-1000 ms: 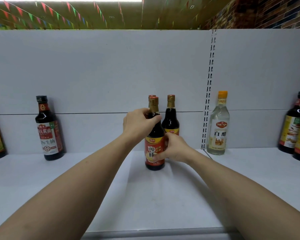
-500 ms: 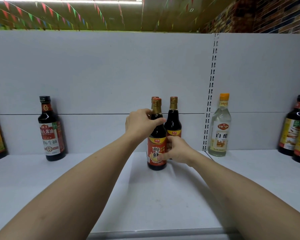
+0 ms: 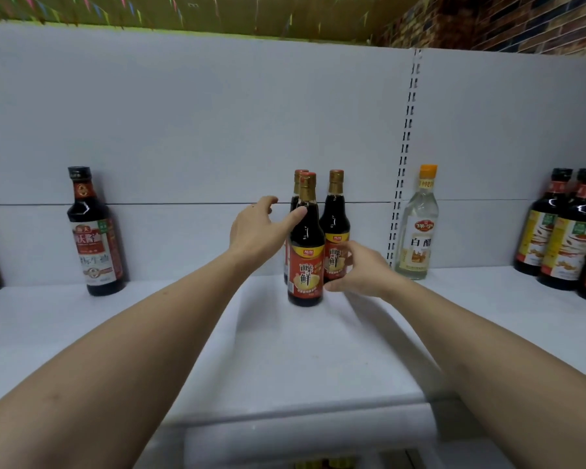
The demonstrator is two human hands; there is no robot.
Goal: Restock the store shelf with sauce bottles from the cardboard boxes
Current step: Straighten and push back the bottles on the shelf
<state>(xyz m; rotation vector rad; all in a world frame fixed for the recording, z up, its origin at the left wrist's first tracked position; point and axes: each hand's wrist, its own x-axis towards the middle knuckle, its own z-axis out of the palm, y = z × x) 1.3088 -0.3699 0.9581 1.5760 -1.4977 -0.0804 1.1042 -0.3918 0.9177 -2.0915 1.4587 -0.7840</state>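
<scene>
the left hand [image 3: 256,231] is spread, fingers straight and apart, gripping nothing. only its thumb lies against the shoulder of the front dark glass sauce bottle with a red and yellow label and gold cap [image 3: 306,255], which stands upright on the white shelf board [image 3: 285,350] just to that hand's right. the right hand [image 3: 359,270] sits low on the bottle's other side, fingers loosely bent round nothing i can make out. it is too blurred to tell whether their tips touch the glass. directly behind that hand stands a second gold-capped sauce bottle [image 3: 335,211], and beyond the left thumb a third gold-capped bottle [image 3: 297,184] shows little more than its neck.

the danger, as i judge it, is that the three stand close and the front one is tall and narrow. a thumb dragging off its shoulder, or the right hand's fingers catching its label on withdrawal, could rock it back into the pair and topple them. the clear vinegar bottle with an orange cap [image 3: 418,231], well to the right hand's right, looks out of harm's reach. so does the black-capped dark bottle [image 3: 93,238], far to the left hand's left.
</scene>
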